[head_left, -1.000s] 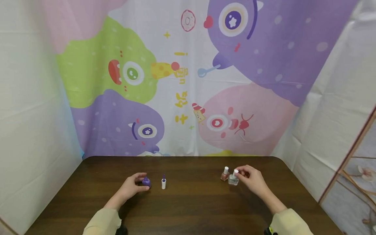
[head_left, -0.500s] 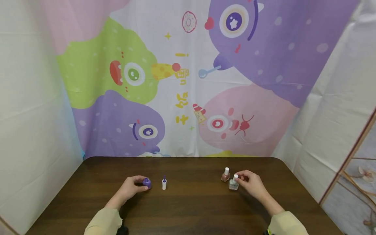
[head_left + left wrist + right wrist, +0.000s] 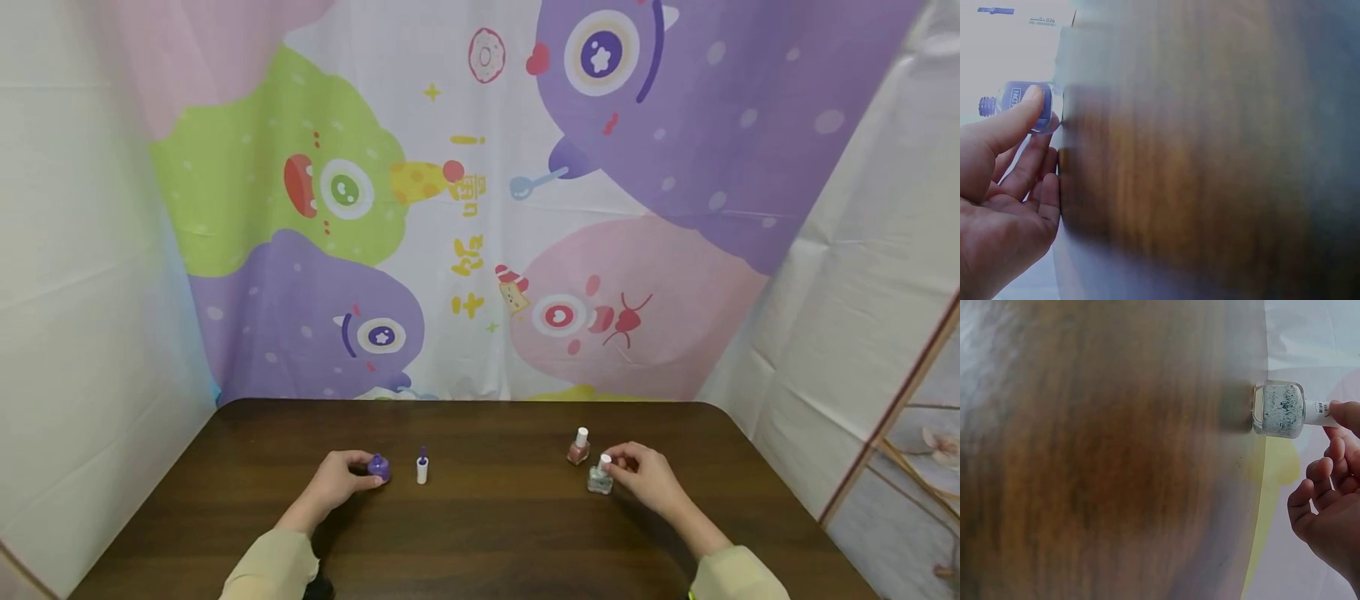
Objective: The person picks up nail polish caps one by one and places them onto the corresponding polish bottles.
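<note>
My left hand (image 3: 339,481) pinches a purple nail polish bottle (image 3: 378,468) between thumb and fingers. Its threaded neck is bare in the left wrist view, where the thumb lies across the label of the bottle (image 3: 1025,103). Just right of it, a white cap with a purple brush (image 3: 422,467) stands on the table, brush upward. On the right side, my right hand (image 3: 647,477) holds a speckled clear nail polish bottle (image 3: 600,481) by its white cap (image 3: 1319,413). Behind that bottle stands a pinkish-brown nail polish bottle (image 3: 578,448), its white cap on.
The dark wooden table (image 3: 480,533) reaches back to a printed cartoon curtain (image 3: 465,350). White cloth (image 3: 82,292) hangs at the left, and more of it hangs at the right.
The right hand has brought the speckled bottle nearer to the front, widening its gap from the pinkish-brown one. The left hand keeps its hold on the purple bottle, nearly in place.
</note>
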Available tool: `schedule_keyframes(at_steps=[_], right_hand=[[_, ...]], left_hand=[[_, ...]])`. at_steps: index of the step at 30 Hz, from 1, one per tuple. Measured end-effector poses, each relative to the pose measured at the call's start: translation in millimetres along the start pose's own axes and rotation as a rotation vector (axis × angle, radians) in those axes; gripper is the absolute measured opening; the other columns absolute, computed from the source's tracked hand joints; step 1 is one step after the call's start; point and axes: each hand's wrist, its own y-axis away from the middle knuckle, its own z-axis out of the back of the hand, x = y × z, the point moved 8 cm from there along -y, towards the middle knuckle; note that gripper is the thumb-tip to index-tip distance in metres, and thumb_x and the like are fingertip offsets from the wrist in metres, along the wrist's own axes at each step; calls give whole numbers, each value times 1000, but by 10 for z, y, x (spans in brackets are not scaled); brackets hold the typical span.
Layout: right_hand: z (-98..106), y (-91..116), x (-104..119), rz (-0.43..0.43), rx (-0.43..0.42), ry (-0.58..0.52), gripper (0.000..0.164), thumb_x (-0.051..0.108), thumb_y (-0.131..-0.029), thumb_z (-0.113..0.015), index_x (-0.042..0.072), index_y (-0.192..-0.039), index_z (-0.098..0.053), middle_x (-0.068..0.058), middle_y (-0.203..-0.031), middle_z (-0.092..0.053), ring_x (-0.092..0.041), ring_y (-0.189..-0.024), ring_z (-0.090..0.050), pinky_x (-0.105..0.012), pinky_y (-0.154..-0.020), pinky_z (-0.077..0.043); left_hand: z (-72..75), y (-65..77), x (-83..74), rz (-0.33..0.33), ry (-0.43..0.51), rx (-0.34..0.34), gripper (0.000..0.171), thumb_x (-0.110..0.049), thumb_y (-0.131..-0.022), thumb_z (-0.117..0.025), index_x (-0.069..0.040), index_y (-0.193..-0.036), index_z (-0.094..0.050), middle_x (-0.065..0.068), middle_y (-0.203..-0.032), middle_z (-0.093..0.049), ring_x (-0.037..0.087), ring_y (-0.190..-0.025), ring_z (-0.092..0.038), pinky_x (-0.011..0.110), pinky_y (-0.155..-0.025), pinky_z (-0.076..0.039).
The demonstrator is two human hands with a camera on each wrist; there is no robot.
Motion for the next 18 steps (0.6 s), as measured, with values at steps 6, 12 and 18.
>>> schedule_keyframes(at_steps=[6, 12, 18], right_hand=[[15, 33, 13, 9, -12, -11, 14, 14, -78, -76, 8, -88, -69, 6, -72, -53, -2, -64, -44, -20, -56, -38], [7, 25, 19, -3, 14, -29, 16, 15, -80, -75, 8, -93, -69, 5, -72, -53, -2, -63, -44, -20, -55, -38], [65, -7, 101, 19, -7, -31, 23, 10, -79, -75, 6, -99, -67, 4, -71, -50, -2, -61, -42, -20, -54, -36]], left_hand=[[-5, 9, -16, 1, -18, 10, 33, -8, -74, -79, 6, -102, -67, 19, -105, -66, 35, -104, -57, 47, -88, -47], [4, -16, -22, -14, -26, -7, 32, -7, -73, -79, 7, -99, -68, 20, -103, -67, 36, -103, -58, 48, -89, -46], [-15, -7, -13, -7, -30, -7, 31, -8, -73, -80, 7, -98, -68, 20, -101, -67, 36, -103, -58, 49, -89, -45]])
